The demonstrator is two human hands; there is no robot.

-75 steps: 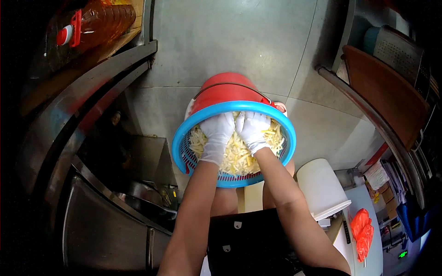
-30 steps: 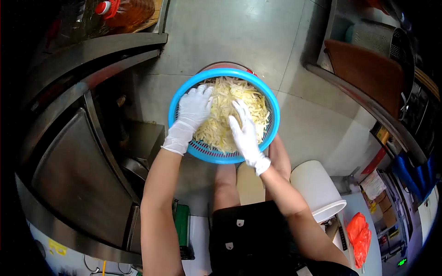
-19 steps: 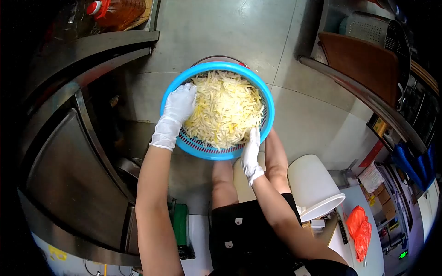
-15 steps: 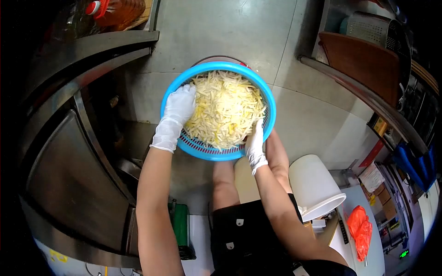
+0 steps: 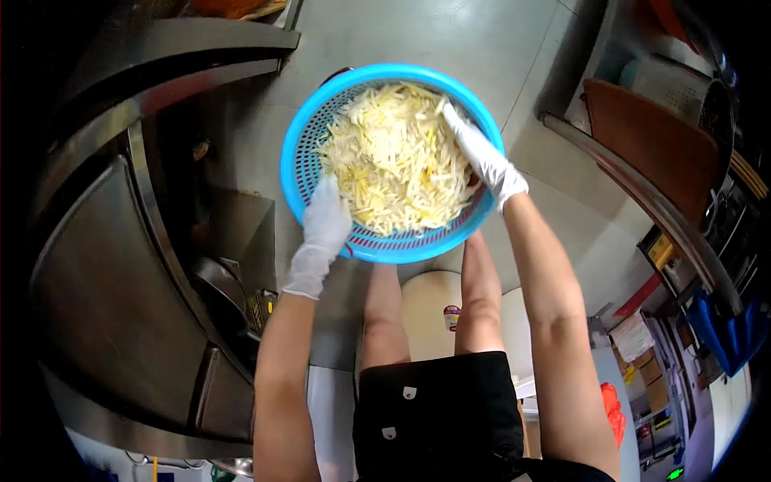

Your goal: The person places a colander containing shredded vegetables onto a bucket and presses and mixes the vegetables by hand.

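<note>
Blue plastic forms the basket (image 5: 392, 70) in the head view, which sits out in front of the person's knees, over the grey floor (image 5: 418, 32). Pale yellow-white strips (image 5: 393, 161) lie heaped inside, up against the right wall, with the slotted left wall partly bare. The left hand (image 5: 326, 221), in a thin white glove, is at the near-left rim, its fingertips next to the strips; blur hides whether those fingers are spread or pinching anything. The right hand (image 5: 482, 153), also gloved, reaches over the right side, fingers straight and pressed together along the heap's edge; its thumb cannot be made out.

As for progress, the strips look fully cut and gathered, so that part seems done. They lie loose and uneven, and both hands are busy at the basket, so the handling appears unfinished; how much remains cannot be judged.
</note>
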